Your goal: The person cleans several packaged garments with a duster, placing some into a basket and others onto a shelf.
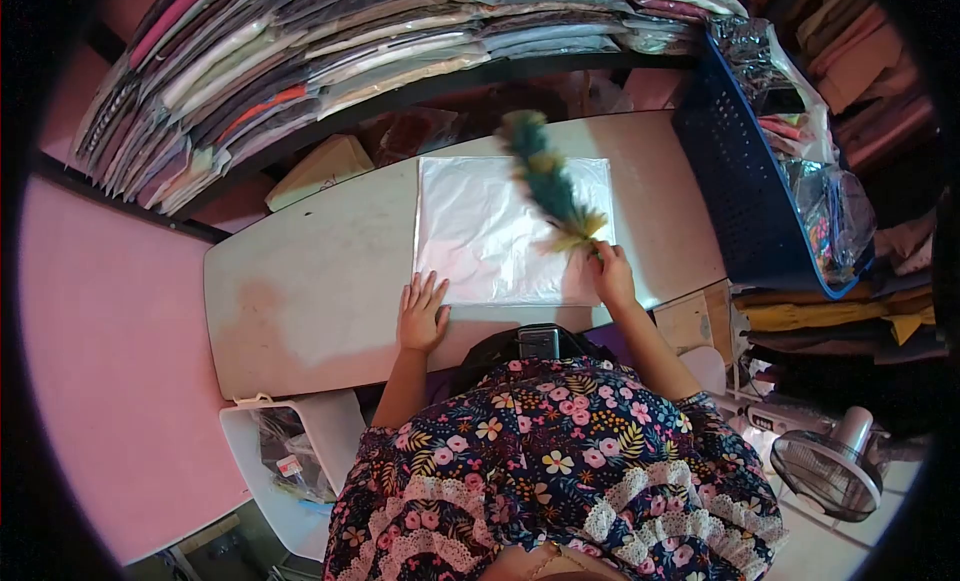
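My right hand [612, 277] is closed round the near end of a fluffy green and yellow duster [545, 176], smeared by motion. The duster slants away to the far left over a stack of clear, shiny plastic bags or sheets [480, 241]. That stack lies flat and square on the white table [330, 281]. My left hand [425, 311] rests with fingers stretched out at the stack's near left corner, partly on the table.
Shelves of folded, plastic-wrapped garments [400, 51] run along the back. A blue perforated basket [730, 171] with wrapped items stands at the right. A white bin [340, 431] sits near left, a fan [825, 471] near right. Folded clothes [830, 316] are piled beyond the table's right end.
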The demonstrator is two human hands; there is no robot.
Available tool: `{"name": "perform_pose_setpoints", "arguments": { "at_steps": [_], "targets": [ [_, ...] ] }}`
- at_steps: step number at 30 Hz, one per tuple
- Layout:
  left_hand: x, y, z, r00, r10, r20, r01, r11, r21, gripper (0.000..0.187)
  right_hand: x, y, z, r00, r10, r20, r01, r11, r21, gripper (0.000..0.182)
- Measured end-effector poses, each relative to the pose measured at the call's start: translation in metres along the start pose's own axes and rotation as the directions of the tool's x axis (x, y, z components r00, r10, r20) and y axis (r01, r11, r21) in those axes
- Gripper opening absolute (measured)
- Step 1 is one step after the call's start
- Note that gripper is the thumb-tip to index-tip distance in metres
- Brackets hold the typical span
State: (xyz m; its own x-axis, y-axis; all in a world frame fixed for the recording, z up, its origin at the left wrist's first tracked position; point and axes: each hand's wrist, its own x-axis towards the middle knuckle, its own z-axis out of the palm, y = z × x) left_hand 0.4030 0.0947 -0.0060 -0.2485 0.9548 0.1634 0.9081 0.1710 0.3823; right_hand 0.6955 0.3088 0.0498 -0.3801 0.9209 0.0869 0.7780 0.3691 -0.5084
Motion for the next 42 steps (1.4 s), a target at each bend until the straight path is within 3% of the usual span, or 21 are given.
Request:
{"name": "perform_pose_setpoints", "arguments": {
  "at_steps": [3, 5, 7, 9, 11, 13, 15, 17, 19, 20, 22, 23, 25, 28, 29, 31, 33, 35, 37, 39, 42],
  "targets": [
    [-0.001, -0.005, 0.002, 1.0, 0.003, -0.001, -0.003, 1.0, 0.008, 0.049, -0.039, 0.007, 0.002, 0.944, -0.232, 0.236, 0.222, 0.973, 0.067, 0.034],
    [-0.001, -0.007, 0.003, 1.0, 0.008, -0.01, -0.008, 1.0, 0.015, 0.049, -0.058, 0.002, -0.013, 0.895, -0.354, 0.272, 0.347, 0.935, 0.073, 0.035],
    [-0.002, -0.008, 0.003, 1.0, -0.001, -0.03, 0.002, 0.999, 0.039, 0.049, -0.061, 0.025, -0.016, 0.957, -0.184, 0.225, 0.197, 0.98, -0.037, 0.034],
    [-0.003, -0.01, 0.003, 1.0, 0.007, -0.029, -0.006, 0.999, 0.036, 0.05, -0.055, 0.049, -0.017, 0.999, -0.039, -0.032, 0.037, 0.998, -0.054, 0.03],
    [-0.002, -0.011, 0.003, 1.0, 0.002, -0.031, -0.001, 0.999, 0.039, 0.049, -0.044, 0.049, -0.03, 0.97, 0.191, -0.152, -0.193, 0.981, 0.004, 0.027],
    [-0.002, -0.013, 0.003, 1.0, 0.004, -0.031, -0.003, 0.999, 0.041, 0.049, -0.046, 0.044, -0.037, 0.963, 0.126, -0.238, -0.136, 0.99, -0.027, 0.026],
    [-0.002, -0.015, 0.003, 1.0, 0.005, -0.03, -0.004, 0.999, 0.046, 0.049, -0.059, 0.038, -0.035, 0.995, 0.038, -0.092, -0.025, 0.991, 0.13, 0.026],
    [-0.003, -0.016, 0.002, 0.999, 0.001, -0.033, 0.0, 1.0, 0.027, 0.05, -0.08, 0.028, -0.035, 0.974, -0.205, 0.092, 0.197, 0.976, 0.094, 0.026],
    [-0.005, -0.024, 0.009, 0.999, 0.001, -0.036, 0.001, 0.999, 0.048, 0.05, -0.1, 0.016, -0.038, 0.912, -0.249, 0.327, 0.265, 0.964, -0.007, 0.027],
    [-0.005, -0.027, 0.011, 0.999, 0.003, -0.04, 0.0, 0.998, 0.069, 0.05, -0.102, 0.019, -0.037, 0.911, -0.251, 0.326, 0.268, 0.964, -0.005, 0.027],
    [-0.004, -0.022, 0.007, 0.999, 0.001, -0.045, 0.001, 0.998, 0.063, 0.05, -0.103, 0.038, -0.036, 0.979, -0.167, 0.115, 0.169, 0.986, -0.008, 0.028],
    [-0.003, -0.018, 0.004, 0.999, 0.004, -0.046, -0.001, 0.998, 0.056, 0.049, -0.099, 0.047, -0.035, 0.998, -0.025, 0.054, 0.029, 0.996, -0.081, 0.028],
    [-0.004, -0.018, 0.009, 0.998, 0.001, -0.059, 0.003, 0.998, 0.056, 0.05, -0.079, 0.059, -0.034, 0.98, 0.076, -0.182, -0.092, 0.993, -0.079, 0.028],
    [-0.003, -0.011, 0.017, 0.995, -0.052, -0.089, 0.057, 0.996, 0.063, 0.051, -0.063, 0.052, -0.039, 0.957, 0.111, -0.269, -0.1, 0.994, 0.052, 0.03],
    [-0.005, -0.006, 0.02, 0.994, -0.062, -0.087, 0.071, 0.992, 0.103, 0.051, -0.063, 0.046, -0.04, 0.956, 0.11, -0.273, -0.098, 0.994, 0.057, 0.03],
    [-0.005, 0.005, 0.023, 0.994, -0.069, -0.088, 0.081, 0.986, 0.143, 0.051, -0.07, 0.032, -0.037, 0.988, -0.126, -0.087, 0.134, 0.986, 0.101, 0.03],
    [-0.006, 0.016, 0.023, 0.988, -0.156, 0.01, 0.153, 0.974, 0.17, 0.052, -0.077, 0.021, -0.035, 0.957, -0.231, 0.176, 0.221, 0.972, 0.077, 0.031],
    [-0.003, 0.025, 0.019, 0.988, -0.153, 0.023, 0.146, 0.971, 0.19, 0.052, -0.077, 0.021, -0.028, 0.969, -0.14, 0.203, 0.146, 0.989, -0.015, 0.031],
    [0.002, 0.033, 0.013, 0.971, -0.207, 0.12, 0.195, 0.975, 0.105, 0.053, -0.069, 0.034, -0.021, 1.0, -0.025, 0.001, 0.025, 1.0, 0.002, 0.031],
    [0.007, 0.038, 0.011, 0.969, -0.215, 0.123, 0.198, 0.971, 0.136, 0.054, -0.054, 0.045, -0.018, 0.969, 0.202, -0.142, -0.195, 0.979, 0.056, 0.03],
    [0.022, 0.055, 0.002, 0.929, -0.315, 0.195, 0.295, 0.947, 0.125, 0.054, -0.043, 0.054, -0.03, 0.94, 0.19, -0.283, -0.16, 0.979, 0.124, 0.03]
  ]
}}
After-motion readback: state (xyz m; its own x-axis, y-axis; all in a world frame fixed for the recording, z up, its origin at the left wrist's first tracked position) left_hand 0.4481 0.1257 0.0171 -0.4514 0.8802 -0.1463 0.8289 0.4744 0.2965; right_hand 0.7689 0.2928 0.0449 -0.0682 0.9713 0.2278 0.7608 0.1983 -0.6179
